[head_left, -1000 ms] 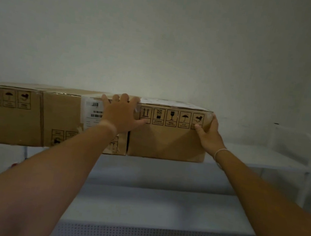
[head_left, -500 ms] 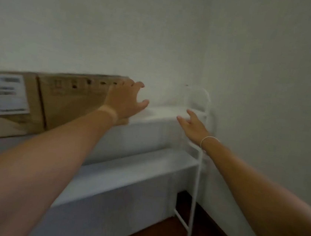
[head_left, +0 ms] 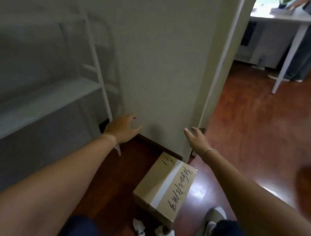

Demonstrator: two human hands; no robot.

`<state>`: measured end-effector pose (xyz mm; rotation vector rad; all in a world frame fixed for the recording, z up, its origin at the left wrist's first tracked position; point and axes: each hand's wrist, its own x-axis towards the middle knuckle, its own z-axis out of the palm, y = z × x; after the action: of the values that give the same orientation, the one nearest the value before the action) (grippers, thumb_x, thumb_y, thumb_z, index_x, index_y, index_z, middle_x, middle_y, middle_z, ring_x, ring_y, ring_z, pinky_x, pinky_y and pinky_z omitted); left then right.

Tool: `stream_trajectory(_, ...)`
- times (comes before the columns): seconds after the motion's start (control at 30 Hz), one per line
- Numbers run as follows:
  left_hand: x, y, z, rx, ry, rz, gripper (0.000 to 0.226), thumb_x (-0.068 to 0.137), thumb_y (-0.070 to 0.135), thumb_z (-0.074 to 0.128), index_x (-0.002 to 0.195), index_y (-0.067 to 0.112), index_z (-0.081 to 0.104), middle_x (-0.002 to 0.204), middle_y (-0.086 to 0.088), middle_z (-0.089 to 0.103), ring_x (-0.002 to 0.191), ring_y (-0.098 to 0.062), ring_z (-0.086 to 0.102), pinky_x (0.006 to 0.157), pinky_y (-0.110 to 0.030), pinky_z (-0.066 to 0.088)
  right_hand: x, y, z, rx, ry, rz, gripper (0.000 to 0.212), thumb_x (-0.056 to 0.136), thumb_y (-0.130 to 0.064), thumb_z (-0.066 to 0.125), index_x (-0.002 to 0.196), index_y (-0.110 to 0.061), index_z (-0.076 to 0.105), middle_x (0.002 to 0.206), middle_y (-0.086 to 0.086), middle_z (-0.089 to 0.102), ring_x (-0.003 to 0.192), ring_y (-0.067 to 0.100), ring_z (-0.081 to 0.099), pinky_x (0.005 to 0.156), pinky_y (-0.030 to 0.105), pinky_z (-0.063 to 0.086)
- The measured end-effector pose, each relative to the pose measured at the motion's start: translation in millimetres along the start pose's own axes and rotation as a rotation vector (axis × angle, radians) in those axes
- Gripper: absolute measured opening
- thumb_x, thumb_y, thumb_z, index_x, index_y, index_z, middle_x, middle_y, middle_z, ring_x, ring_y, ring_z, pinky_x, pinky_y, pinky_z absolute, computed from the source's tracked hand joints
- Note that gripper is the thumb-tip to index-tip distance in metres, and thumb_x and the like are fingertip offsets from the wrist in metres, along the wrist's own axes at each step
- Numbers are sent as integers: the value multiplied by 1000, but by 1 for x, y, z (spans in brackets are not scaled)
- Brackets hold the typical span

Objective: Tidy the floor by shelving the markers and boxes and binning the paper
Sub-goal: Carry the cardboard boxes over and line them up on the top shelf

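- A sealed cardboard box (head_left: 164, 186) sits on the glossy red-brown wooden floor (head_left: 245, 137), its far corner close to the dark skirting at the foot of the pale wall (head_left: 167, 61); clear tape runs down its lid beside handwritten black marks.
- Just nearer the camera than the box, crumpled white paper (head_left: 140, 234) lies in several wads on the floor, one piece touching or nearly touching the box's near corner.
- The left hand (head_left: 123, 128) hovers above the floor on the far left side of the box, fingers spread and holding nothing.
- The right hand (head_left: 196, 137) hangs beyond the box's far right corner, also spread and empty, a thin band at the wrist.
- Left of the box stands a white metal shelf unit (head_left: 100, 80) with tube legs and a perforated lower panel; a strip of bare floor separates the two.
- Right of the box the floor opens wide past the wall's corner, towards a white table (head_left: 285, 55) well beyond.
- A grey shoe (head_left: 206, 230) rests on the floor just right of the box's near end.
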<state>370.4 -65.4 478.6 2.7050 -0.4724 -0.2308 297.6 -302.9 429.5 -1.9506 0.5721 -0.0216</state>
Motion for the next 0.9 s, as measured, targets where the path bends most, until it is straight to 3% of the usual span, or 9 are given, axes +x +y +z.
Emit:
stream_trajectory(0.07,9,0,40,-21,-80,-30,58,91,50,48,141,21,39,145,-8,42,131,-28,44,104,-42,43,14,50,4,40,11,115,71,85,-58,47,142,-17,35,139,9,48,122,30,50,95,45,47)
stream_trajectory(0.1,14,-2,62,-21,-119,-52,58,91,50,48,141,22,39,144,-8,43,129,-28,46,102,-43,44,16,72,9,67,13,187,71,84,-60,46,140,-17,37,128,6,51,111,28,52,81,39,51)
stream_trajectory(0.17,23,-9,98,-29,-191,-96,58,90,51,48,140,24,39,141,-9,45,126,-29,48,101,-44,45,19,111,25,107,8,317,59,84,-59,43,130,-23,42,112,4,49,92,21,47,57,25,39)
stream_trajectory(0.37,54,-47,192,-213,-358,-256,56,91,44,52,141,23,39,142,-10,44,129,-26,46,103,-40,42,36,204,81,242,18,522,49,95,-40,45,136,-14,39,118,9,61,73,9,54,54,23,36)
stream_trajectory(0.47,72,-73,241,-274,-455,-344,57,91,41,54,142,21,37,144,-10,41,131,-27,42,105,-41,39,52,243,115,331,28,607,39,92,-35,51,125,-13,48,118,10,66,88,21,66,70,35,54)
stream_trajectory(0.53,87,-86,269,-305,-492,-398,60,91,42,54,144,22,35,147,-11,39,133,-28,40,108,-43,38,61,266,133,349,59,654,40,89,-33,56,124,-14,49,122,9,64,102,27,64,88,43,54)
stream_trajectory(0.67,116,-103,322,-373,-539,-481,65,91,42,53,147,24,27,152,-9,31,138,-29,34,109,-43,33,81,306,151,273,150,750,83,74,-53,62,142,-15,34,144,9,45,132,30,43,109,46,36)
stream_trajectory(0.8,133,-117,364,-444,-533,-573,72,91,43,53,151,25,17,157,-9,24,142,-29,29,112,-45,31,95,346,159,269,191,864,93,82,-49,62,151,-17,9,157,5,22,144,26,23,114,40,22)
stream_trajectory(0.9,133,-128,388,-484,-585,-661,75,90,48,52,151,27,14,156,-6,27,141,-29,31,112,-49,31,98,367,169,326,142,898,90,82,-53,60,151,-21,13,153,2,31,141,26,30,113,40,26)
